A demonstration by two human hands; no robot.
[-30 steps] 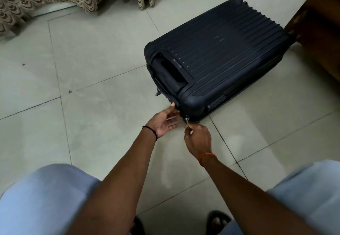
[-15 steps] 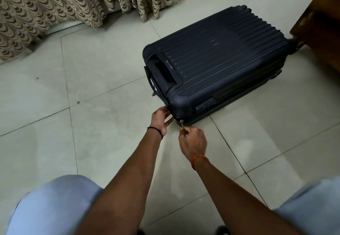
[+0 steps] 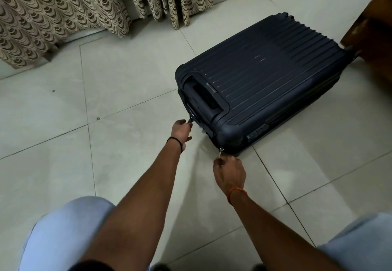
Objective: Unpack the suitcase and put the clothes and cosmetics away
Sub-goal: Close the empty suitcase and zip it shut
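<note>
Since the earlier frame, our left hand point(image 3: 180, 130) has travelled away from the near corner of the suitcase point(image 3: 261, 92) along its handle end, and now pinches a zipper pull point(image 3: 190, 120) below the recessed carry handle point(image 3: 202, 93). Our right hand point(image 3: 230, 172) has stayed at the near corner, where it pinches a second zipper pull point(image 3: 220, 153) between thumb and curled fingers.

Task progress: we judge the work to be at its first step. The navy hard-shell suitcase lies flat on the tiled floor point(image 3: 118, 92), lid closed, with the two sliders now parted along the seam (how much of the zip is open cannot be read from this view). No clothes or cosmetics are visible. Remaining: finish the unzipping, lift the lid, remove the contents, store them.

Hand pose: both forearms reach forward and down from a crouch. Left knuckles face up with the fingers curled under; right wrist is bent, back of hand towards us.
</note>
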